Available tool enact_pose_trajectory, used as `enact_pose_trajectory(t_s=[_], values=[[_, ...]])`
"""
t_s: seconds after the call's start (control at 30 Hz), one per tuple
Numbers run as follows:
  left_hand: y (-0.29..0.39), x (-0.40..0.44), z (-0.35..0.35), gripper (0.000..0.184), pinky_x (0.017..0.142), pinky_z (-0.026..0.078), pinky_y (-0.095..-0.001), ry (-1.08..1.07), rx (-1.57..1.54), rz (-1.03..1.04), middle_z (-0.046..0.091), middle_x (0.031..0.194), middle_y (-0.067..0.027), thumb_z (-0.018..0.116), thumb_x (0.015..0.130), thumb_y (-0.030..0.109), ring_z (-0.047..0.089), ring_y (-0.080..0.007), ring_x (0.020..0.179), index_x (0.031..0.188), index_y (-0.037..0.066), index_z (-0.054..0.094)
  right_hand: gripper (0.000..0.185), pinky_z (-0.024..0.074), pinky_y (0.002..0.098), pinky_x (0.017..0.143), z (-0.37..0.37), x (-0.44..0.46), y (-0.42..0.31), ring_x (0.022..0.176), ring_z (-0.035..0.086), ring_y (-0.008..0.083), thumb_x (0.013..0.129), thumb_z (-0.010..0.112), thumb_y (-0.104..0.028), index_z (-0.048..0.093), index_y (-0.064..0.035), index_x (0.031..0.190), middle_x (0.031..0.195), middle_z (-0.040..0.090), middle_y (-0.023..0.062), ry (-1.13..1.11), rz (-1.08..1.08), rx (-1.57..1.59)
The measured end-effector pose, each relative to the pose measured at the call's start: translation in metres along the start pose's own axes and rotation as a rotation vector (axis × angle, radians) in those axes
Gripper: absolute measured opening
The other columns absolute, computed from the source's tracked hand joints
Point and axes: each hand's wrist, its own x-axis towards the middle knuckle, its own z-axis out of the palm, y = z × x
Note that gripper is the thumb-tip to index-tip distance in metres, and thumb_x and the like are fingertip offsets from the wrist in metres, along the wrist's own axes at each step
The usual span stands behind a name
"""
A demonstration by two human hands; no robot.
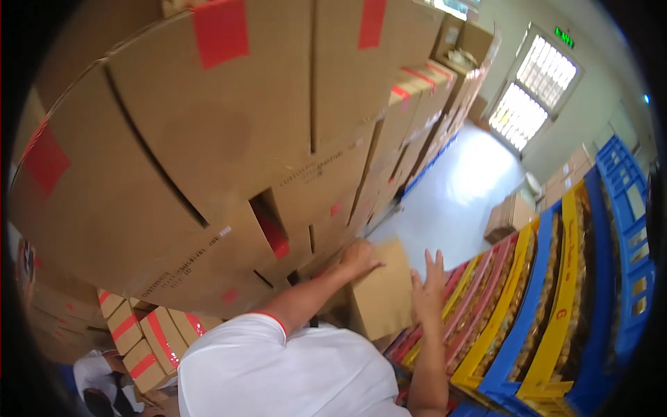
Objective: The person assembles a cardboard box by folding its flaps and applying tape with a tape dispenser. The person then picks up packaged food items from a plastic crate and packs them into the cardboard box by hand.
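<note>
cartons (229,132) stacked left, box (383,292) between, crates (560,306) right, door (535,92) beyond

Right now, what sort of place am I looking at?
Probably a warehouse or packing room: it has tall stacks of cardboard boxes with red tape, piles of filled, coloured crates and a green exit sign.
</note>
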Motion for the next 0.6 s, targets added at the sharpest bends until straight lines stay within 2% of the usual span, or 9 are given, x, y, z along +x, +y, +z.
enact_pose_trajectory(t_s=[0.07, 0.1, 0.27, 0.3, 0.33, 0.4, 0.43, 0.53, 0.6], values=[[-0.011, 0.003, 0.024, 0.061, 0.091, 0.052, -0.0500, 0.114, 0.079, 0.045, 0.067, 0.113, -0.0232, 0.079, 0.081, 0.053, 0.064, -0.0420, 0.110, 0.114, 0.004, 0.066, 0.053, 0.0345, 0.0459, 0.117, -0.064, 0.050, -0.068, 0.143, 0.042, 0.0422, 0.098, 0.064, -0.014, 0.049, -0.0048, 0.148, 0.156, 0.041, 0.0255, 0.114, -0.200, 0.145], [-0.006, 0.000, 0.013, 0.061, 0.092, 0.051, -0.0511, 0.080, 0.071, 0.042, 0.067, 0.114, -0.0241, 0.078, 0.082, 0.053, 0.063, -0.0428, 0.110, 0.115, 0.004, 0.065, 0.050, 0.0389, 0.0433, 0.114, -0.094, 0.068, -0.105, 0.139, 0.048, 0.0415, 0.096, 0.065, -0.010, 0.053, -0.0036, 0.145, 0.152, 0.046, 0.0257, 0.177, -0.325, 0.172], [0.004, -0.009, -0.003, 0.059, 0.092, 0.049, -0.0538, 0.030, -0.097, -0.021, 0.067, 0.112, -0.0251, 0.074, 0.085, 0.054, 0.063, -0.0441, 0.110, 0.114, 0.003, 0.064, 0.040, 0.0438, 0.0400, 0.109, -0.206, 0.128, -0.278, 0.128, 0.060, 0.0317, 0.095, 0.066, -0.006, 0.062, -0.0014, 0.135, 0.132, 0.066, 0.0202, 0.322, -0.895, 0.174], [0.004, -0.009, -0.006, 0.062, 0.093, 0.050, -0.0541, -0.009, -0.089, -0.019, 0.068, 0.114, -0.0245, 0.072, 0.086, 0.055, 0.064, -0.0435, 0.111, 0.117, 0.002, 0.063, 0.037, 0.0488, 0.0376, 0.102, -0.215, 0.137, -0.311, 0.115, 0.066, 0.0281, 0.096, 0.066, -0.010, 0.064, -0.0035, 0.132, 0.125, 0.069, 0.0183, 0.302, -0.906, 0.275], [0.003, -0.010, -0.007, 0.065, 0.094, 0.050, -0.0543, -0.050, -0.082, -0.017, 0.069, 0.117, -0.0238, 0.071, 0.087, 0.056, 0.065, -0.0429, 0.112, 0.119, 0.000, 0.063, 0.040, 0.0529, 0.0298, 0.089, -0.223, 0.154, -0.338, 0.105, 0.066, 0.0150, 0.099, 0.062, -0.019, 0.063, -0.0062, 0.137, 0.108, 0.071, 0.0122, 0.316, -0.937, 0.208], [0.002, -0.011, -0.005, 0.060, 0.093, 0.050, -0.0549, -0.022, -0.111, -0.040, 0.070, 0.116, -0.0237, 0.071, 0.087, 0.055, 0.067, -0.0418, 0.109, 0.115, 0.002, 0.065, 0.050, 0.0531, 0.0334, 0.091, -0.237, 0.196, -0.396, 0.105, 0.067, 0.0188, 0.100, 0.059, -0.038, 0.064, -0.0042, 0.136, 0.107, 0.072, 0.0137, 0.245, -0.990, 0.147], [0.001, -0.011, -0.005, 0.059, 0.093, 0.051, -0.0546, -0.017, -0.091, -0.027, 0.071, 0.115, -0.0229, 0.072, 0.086, 0.055, 0.067, -0.0411, 0.108, 0.114, 0.003, 0.065, 0.055, 0.0533, 0.0349, 0.091, -0.240, 0.231, -0.416, 0.105, 0.068, 0.0202, 0.100, 0.058, -0.045, 0.064, -0.0035, 0.136, 0.108, 0.072, 0.0144, 0.261, -1.120, 0.126], [0.001, -0.014, -0.012, 0.055, 0.091, 0.051, -0.0539, -0.049, -0.126, -0.051, 0.072, 0.113, -0.0207, 0.073, 0.085, 0.054, 0.068, -0.0400, 0.105, 0.112, 0.006, 0.066, 0.066, 0.0533, 0.0389, 0.093, -0.241, 0.295, -0.458, 0.105, 0.068, 0.0243, 0.099, 0.056, -0.055, 0.061, -0.0016, 0.138, 0.115, 0.070, 0.0158, 0.214, -0.977, 0.080], [0.002, -0.011, -0.016, 0.054, 0.090, 0.052, -0.0535, -0.076, -0.192, -0.097, 0.073, 0.112, -0.0192, 0.073, 0.084, 0.053, 0.069, -0.0394, 0.104, 0.111, 0.007, 0.066, 0.077, 0.0565, 0.0388, 0.088, -0.237, 0.327, -0.467, 0.100, 0.069, 0.0250, 0.095, 0.058, -0.062, 0.057, -0.0002, 0.141, 0.122, 0.067, 0.0187, 0.058, -0.624, -0.022]])
